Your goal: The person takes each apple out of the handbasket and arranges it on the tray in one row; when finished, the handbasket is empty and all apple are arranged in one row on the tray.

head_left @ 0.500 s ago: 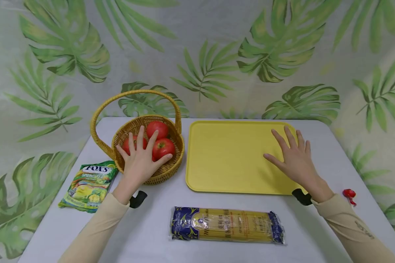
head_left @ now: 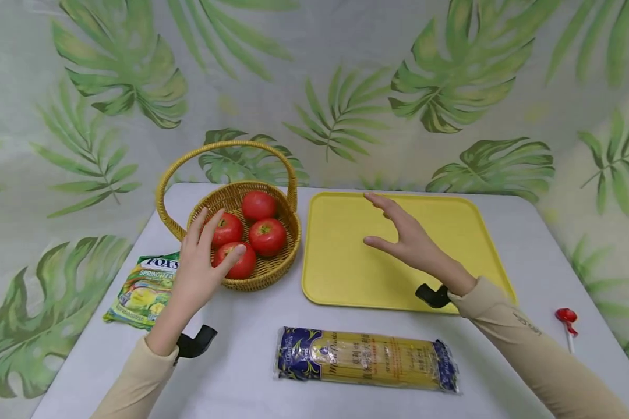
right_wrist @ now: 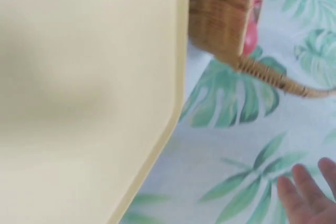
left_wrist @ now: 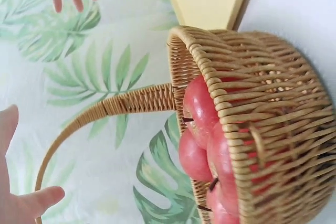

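My left hand is held in the air at the near left side of the wicker basket, thumb spread from the fingers, holding nothing. Several red apples lie inside the basket; in the left wrist view stems show on the apples behind the woven rim. Over the yellow tray hovers my right hand, empty, its fingers pointing toward the basket. The right wrist view shows the fingertips of that hand and the tray's broad surface.
A green candy bag lies left of the basket, partly behind the left hand. Spaghetti in a long packet lies in front of the tray. A red lollipop is at the right table edge. Leaf-patterned cloth hangs behind the white table.
My left hand has drawn back from over the apples toward the basket's near left side and turned more sideways. My right hand has moved left across the tray. The head view has shifted slightly.
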